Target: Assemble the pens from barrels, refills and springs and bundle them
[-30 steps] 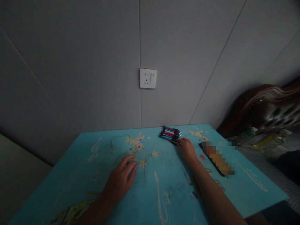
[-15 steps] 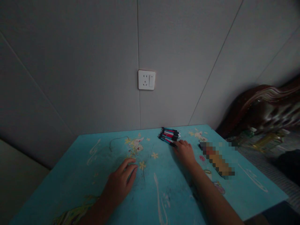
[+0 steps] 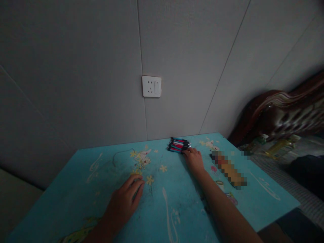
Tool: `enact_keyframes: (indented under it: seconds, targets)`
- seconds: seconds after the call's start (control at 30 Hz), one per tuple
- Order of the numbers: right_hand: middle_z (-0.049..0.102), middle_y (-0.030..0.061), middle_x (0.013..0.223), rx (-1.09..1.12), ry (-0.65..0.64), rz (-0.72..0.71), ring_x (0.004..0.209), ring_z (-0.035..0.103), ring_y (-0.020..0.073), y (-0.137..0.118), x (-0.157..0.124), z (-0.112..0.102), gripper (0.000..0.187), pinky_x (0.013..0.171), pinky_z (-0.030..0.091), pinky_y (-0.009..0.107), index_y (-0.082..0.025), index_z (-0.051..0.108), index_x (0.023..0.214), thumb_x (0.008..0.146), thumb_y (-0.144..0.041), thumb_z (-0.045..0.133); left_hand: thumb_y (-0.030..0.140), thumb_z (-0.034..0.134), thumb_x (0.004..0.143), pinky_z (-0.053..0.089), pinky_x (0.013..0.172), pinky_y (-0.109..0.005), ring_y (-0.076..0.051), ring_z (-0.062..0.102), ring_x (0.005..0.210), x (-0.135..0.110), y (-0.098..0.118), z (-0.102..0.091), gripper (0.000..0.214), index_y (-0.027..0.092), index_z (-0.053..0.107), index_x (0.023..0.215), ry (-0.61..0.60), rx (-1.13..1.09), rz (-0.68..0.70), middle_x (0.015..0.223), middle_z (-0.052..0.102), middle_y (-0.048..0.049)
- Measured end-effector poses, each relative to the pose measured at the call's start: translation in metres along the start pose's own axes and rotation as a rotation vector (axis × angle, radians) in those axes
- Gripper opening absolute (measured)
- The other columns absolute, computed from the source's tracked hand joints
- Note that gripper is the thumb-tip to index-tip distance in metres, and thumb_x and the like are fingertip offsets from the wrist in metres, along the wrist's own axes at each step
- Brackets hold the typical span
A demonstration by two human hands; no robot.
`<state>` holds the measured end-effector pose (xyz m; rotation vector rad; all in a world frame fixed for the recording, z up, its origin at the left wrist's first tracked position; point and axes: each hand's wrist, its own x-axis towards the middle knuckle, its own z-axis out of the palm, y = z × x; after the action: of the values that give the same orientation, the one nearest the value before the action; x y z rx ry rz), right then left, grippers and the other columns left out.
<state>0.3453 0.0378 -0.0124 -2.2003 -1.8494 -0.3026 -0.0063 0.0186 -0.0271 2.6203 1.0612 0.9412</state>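
A bunch of several pens (image 3: 178, 145), black, red and blue, lies at the far edge of the turquoise table (image 3: 177, 202) by the wall. My right hand (image 3: 193, 158) reaches out to it, fingertips touching the near side of the bunch, fingers curled down. Whether it grips a pen is hidden by the hand. My left hand (image 3: 126, 199) rests flat on the table, palm down with fingers stretched out, holding nothing.
A long pixelated object (image 3: 228, 168) lies right of my right hand. A white wall socket (image 3: 151, 86) sits on the grey wall. A dark carved bed headboard (image 3: 283, 114) and bedding are at the right.
My right hand has crept forward from just beside the pens until its fingertips touch them. The view has shifted slightly right. The left hand has stayed put.
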Motion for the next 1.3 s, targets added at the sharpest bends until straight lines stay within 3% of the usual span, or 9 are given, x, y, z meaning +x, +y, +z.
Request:
enact_keyframes:
  seconds: [0.17,0.33,0.47,0.57,0.67,0.8,0.93,1.13,1.3]
  targets:
    - [0.065,0.0105,0.112,0.024,0.025,0.003,0.107,0.054,0.0259,0.003,0.004,0.008,0.027,0.089,0.037,0.036,-0.027,0.071,0.114,0.097,-0.025,0.051,0.025,0.042,0.099,0.052,0.092,-0.029,-0.017,0.065,0.096,0.002,0.004,-0.001,0.022,0.021,0.063,0.105,-0.032,-0.018,-0.006,0.11,0.064,-0.0065]
    - [0.063,0.0147,0.115,0.14,0.068,-0.046,0.109,0.053,0.0299,0.001,0.001,0.008,0.029,0.093,0.038,0.042,-0.02,0.068,0.119,0.095,-0.023,0.052,0.025,0.039,0.1,0.051,0.081,-0.025,-0.015,0.065,0.087,0.005,0.015,-0.006,0.025,0.022,0.063,0.107,-0.134,-0.005,0.004,0.102,0.066,-0.0044]
    - [0.066,0.0107,0.106,0.319,0.054,-0.197,0.103,0.058,0.0242,-0.017,-0.014,0.003,0.026,0.093,0.042,0.036,-0.02,0.069,0.113,0.095,-0.022,0.049,0.026,0.04,0.1,0.047,0.069,-0.024,-0.015,0.065,0.076,0.002,0.017,-0.006,0.025,0.023,0.066,0.099,-0.2,0.072,0.034,0.085,0.068,-0.0018]
    - [0.067,0.0087,0.101,0.464,0.028,-0.329,0.097,0.06,0.0206,-0.04,-0.031,-0.001,0.026,0.09,0.046,0.033,-0.019,0.066,0.111,0.097,-0.021,0.044,0.028,0.044,0.099,0.043,0.064,-0.024,-0.015,0.065,0.069,-0.001,0.015,-0.004,0.024,0.022,0.066,0.091,-0.263,0.101,0.132,0.076,0.068,0.0004]
    - [0.066,0.0075,0.094,0.587,-0.006,-0.46,0.092,0.06,0.0197,-0.064,-0.045,-0.003,0.025,0.085,0.048,0.033,-0.018,0.065,0.102,0.09,-0.01,0.044,0.028,0.046,0.099,0.041,0.063,-0.025,-0.014,0.063,0.064,-0.001,0.015,-0.004,0.023,0.021,0.064,0.086,-0.31,0.104,0.212,0.072,0.067,0.0018]
    - [0.064,0.0045,0.081,0.701,-0.058,-0.618,0.082,0.059,0.0172,-0.082,-0.056,-0.002,0.028,0.077,0.047,0.029,-0.018,0.062,0.079,0.078,0.001,0.042,0.031,0.047,0.098,0.04,0.06,-0.026,-0.013,0.06,0.058,0.001,0.018,-0.006,0.028,0.019,0.061,0.077,-0.284,0.125,0.266,0.066,0.065,0.0015]
    - [0.06,0.003,0.073,0.789,-0.078,-0.7,0.075,0.056,0.0169,-0.088,-0.061,-0.001,0.025,0.072,0.044,0.029,-0.018,0.061,0.075,0.078,-0.001,0.043,0.031,0.047,0.098,0.041,0.061,-0.026,-0.013,0.06,0.058,-0.002,0.021,-0.004,0.028,0.018,0.059,0.075,-0.268,0.135,0.332,0.064,0.064,0.0008]
    - [0.057,0.0018,0.069,0.824,-0.111,-0.769,0.07,0.053,0.0161,-0.098,-0.077,-0.007,0.022,0.068,0.039,0.029,-0.019,0.059,0.076,0.082,-0.006,0.042,0.028,0.048,0.097,0.042,0.065,-0.028,-0.014,0.061,0.061,-0.012,0.027,0.006,0.025,0.019,0.059,0.077,-0.325,0.16,0.352,0.068,0.065,-0.0001]
    - [0.058,0.0003,0.068,0.697,-0.157,-0.998,0.066,0.052,0.0157,-0.113,-0.099,-0.013,0.015,0.066,0.038,0.03,-0.021,0.056,0.076,0.083,-0.012,0.046,0.029,0.053,0.094,0.041,0.064,-0.03,-0.017,0.061,0.065,-0.017,0.022,0.015,0.018,0.02,0.059,0.081,-0.386,0.147,0.286,0.072,0.065,-0.0001]
